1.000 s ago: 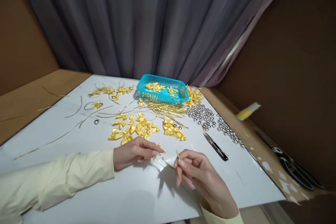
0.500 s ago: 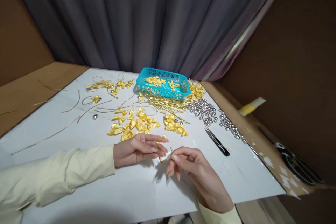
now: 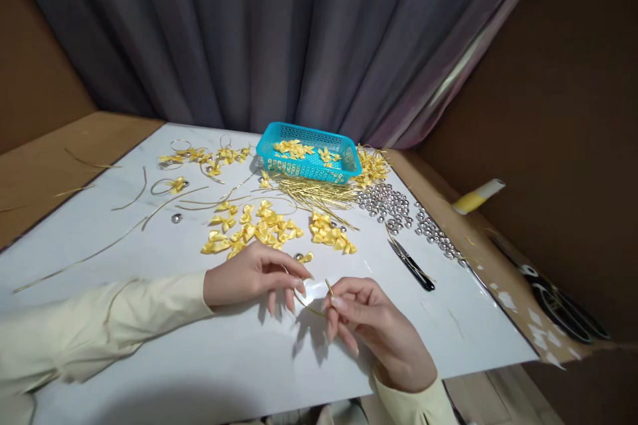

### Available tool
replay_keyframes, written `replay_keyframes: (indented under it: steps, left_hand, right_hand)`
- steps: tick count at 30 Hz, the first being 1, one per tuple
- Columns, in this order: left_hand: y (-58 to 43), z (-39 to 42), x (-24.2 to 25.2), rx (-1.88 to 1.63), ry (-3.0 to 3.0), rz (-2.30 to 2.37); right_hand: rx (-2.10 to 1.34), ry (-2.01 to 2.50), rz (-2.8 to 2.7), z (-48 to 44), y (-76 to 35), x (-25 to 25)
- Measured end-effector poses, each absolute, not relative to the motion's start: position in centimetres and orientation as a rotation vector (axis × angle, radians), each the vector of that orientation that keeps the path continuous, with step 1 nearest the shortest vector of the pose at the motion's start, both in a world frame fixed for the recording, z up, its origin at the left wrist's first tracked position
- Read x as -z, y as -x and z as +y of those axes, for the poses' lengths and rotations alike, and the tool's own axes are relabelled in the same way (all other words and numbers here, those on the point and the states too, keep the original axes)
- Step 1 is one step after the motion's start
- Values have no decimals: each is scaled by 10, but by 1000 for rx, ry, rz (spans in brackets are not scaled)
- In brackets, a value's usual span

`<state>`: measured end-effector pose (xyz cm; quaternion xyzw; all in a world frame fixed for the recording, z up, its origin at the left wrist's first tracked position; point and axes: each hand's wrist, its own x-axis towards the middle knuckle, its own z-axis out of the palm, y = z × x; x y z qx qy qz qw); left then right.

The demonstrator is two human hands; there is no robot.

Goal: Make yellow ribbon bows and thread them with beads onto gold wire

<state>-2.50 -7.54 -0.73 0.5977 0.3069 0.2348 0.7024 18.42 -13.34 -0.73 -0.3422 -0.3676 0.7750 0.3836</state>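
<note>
My left hand is closed, thumb and index finger pinching a thin gold cord over the front of the white board. The cord curves down and across to my right hand, which pinches its other end, a short tip standing up above the thumb. Just beyond my left fingers lies a small yellow bow beside a silver bead. Several yellow satin bows are spread behind my left hand.
Behind are a blue basket holding bows, a bundle of gold cords and silver beads. Small black-handled snips lie right of my right hand. Large scissors and a yellow-white tube are farther right.
My left hand has turned over, from fingers stretched out to a pinch on the cord. More of the cord's curve shows between my hands, and the bow and bead behind them are uncovered.
</note>
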Motion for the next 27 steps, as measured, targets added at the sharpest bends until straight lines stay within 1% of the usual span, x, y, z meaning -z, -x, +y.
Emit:
replay_keyframes:
  steps: [2,4,11,16,21,27]
  left_hand:
    - [25,-77,5,-613,-1504,790]
    - [25,-80,2,-654,-1509,875]
    - [19,-80,-11,-530,-841,831]
    - [21,-81,-8,-529,-647,714]
    - [24,-83,-7,-453,-650,605]
    - [24,-86,-5,-337,-766,648]
  right_hand:
    - [-1994,849,-930,-134,-185,8]
    - [-2006,839,-908,-134,-184,7]
    - [-2016,861,-894,-134,-183,6]
    - [-2049,840,-818,-132,-181,5]
    - [-2080,800,-791,-132,-182,6]
    - [-2084,785,-786,-132,-182,4]
